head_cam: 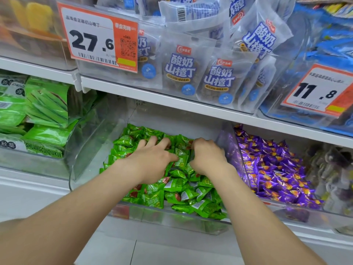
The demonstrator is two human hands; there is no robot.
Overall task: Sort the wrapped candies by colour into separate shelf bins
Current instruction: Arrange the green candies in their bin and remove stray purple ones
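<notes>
A clear shelf bin (172,219) on the lower shelf holds a heap of green wrapped candies (183,194). Both my hands are inside it, on the back half of the heap. My left hand (152,159) lies on the green candies with its fingers spread and fairly straight, thumb touching a wrapper. My right hand (209,156) is just to its right, knuckles up, fingers curled down into the green candies; its fingertips are hidden. The neighbouring bin on the right is full of purple wrapped candies (277,169).
A clear divider wall (234,150) separates the green and purple bins. Green snack packs (45,111) fill the bin to the left. The white shelf (152,96) above carries pale bags (179,73) and price tags (99,39), close over my hands.
</notes>
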